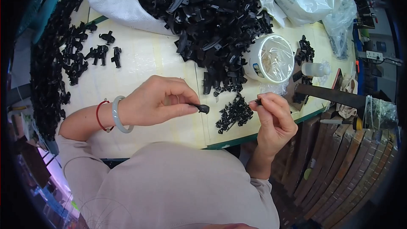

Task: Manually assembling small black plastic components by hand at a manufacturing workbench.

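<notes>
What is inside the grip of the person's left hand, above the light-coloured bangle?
The left hand pinches a small, glossy black, plastic-looking piece. Its thick end shows beyond the fingertips; the gripped portion is covered, so its full shape cannot be told.

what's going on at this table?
A person's left hand holds a black part; the right hand pinches a small dark piece, apart from it. A pile of tiny black pieces lies between the hands on the table. Beyond is a big black heap, with a white tub to its right.
</notes>
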`<action>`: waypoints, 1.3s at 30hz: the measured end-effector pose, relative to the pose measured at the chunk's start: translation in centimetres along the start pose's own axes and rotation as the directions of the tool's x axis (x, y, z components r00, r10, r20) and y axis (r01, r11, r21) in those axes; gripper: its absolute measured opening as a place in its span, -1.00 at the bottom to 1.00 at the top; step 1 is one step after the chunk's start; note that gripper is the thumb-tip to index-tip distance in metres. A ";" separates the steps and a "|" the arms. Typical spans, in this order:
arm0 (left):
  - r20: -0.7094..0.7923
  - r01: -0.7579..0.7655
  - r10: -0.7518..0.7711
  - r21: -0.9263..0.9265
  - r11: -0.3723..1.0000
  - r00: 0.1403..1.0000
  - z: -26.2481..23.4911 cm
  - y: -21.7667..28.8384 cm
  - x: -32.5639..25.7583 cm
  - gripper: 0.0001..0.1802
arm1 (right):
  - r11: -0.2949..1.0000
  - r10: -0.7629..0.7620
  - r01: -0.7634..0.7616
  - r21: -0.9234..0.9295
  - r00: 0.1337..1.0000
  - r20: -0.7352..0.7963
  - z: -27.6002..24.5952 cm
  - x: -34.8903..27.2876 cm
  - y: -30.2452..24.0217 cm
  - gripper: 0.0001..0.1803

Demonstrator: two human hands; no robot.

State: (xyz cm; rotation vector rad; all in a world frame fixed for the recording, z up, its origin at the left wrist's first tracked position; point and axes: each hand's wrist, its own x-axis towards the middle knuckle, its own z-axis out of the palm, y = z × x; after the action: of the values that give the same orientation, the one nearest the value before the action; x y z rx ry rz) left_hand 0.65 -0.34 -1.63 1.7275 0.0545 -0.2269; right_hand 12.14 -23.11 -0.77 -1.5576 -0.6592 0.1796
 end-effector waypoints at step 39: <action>0.341 0.338 -0.097 -0.776 0.533 0.935 0.2 -0.8 1.1 -0.72 | 0.914 -0.302 0.342 -0.219 0.933 0.194 5.3 0.3 -0.2 -0.70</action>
State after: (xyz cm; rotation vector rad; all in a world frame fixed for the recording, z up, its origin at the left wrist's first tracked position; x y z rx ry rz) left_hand 1.54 -0.50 -2.64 0.7041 0.1647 -0.5253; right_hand 9.73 -18.36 -1.12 -1.6581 -1.0884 -0.0338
